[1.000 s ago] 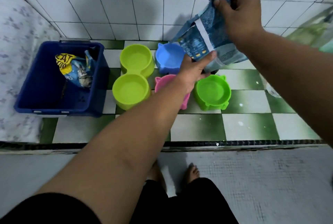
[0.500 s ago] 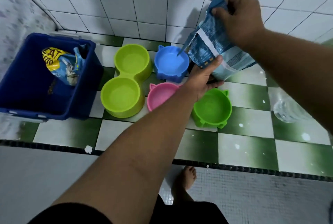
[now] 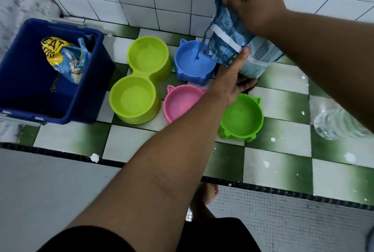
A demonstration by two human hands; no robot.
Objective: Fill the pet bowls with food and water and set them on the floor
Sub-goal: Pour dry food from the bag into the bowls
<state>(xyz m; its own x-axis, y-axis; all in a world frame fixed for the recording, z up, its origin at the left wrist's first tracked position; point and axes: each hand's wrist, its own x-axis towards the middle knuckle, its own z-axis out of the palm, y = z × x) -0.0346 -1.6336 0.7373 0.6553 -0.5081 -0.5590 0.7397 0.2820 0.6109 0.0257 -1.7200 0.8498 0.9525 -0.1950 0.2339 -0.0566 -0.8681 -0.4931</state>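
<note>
Both hands hold a blue pet-food bag (image 3: 226, 35) tilted over the blue cat-eared bowl (image 3: 192, 63). My right hand (image 3: 257, 0) pinches the bag's top edge; my left hand (image 3: 230, 81) cups it from below. The bag's open corner hangs over the blue bowl, and a few dark bits show at its mouth. A lime double bowl (image 3: 139, 81), a pink eared bowl (image 3: 180, 103) and a green eared bowl (image 3: 240, 118) stand empty on the green-and-white checkered counter (image 3: 283, 156).
A dark blue bin (image 3: 85, 93) at the left holds a yellow-and-blue cat food bag (image 3: 62, 57). A clear water bottle (image 3: 336, 124) lies at the right, partly under my right forearm. White tiled wall behind; the counter's front edge runs below, with my bare foot (image 3: 204, 197) on the floor.
The bag has tipped further, so its open corner now hangs over the blue bowl. The view has moved closer to the counter.
</note>
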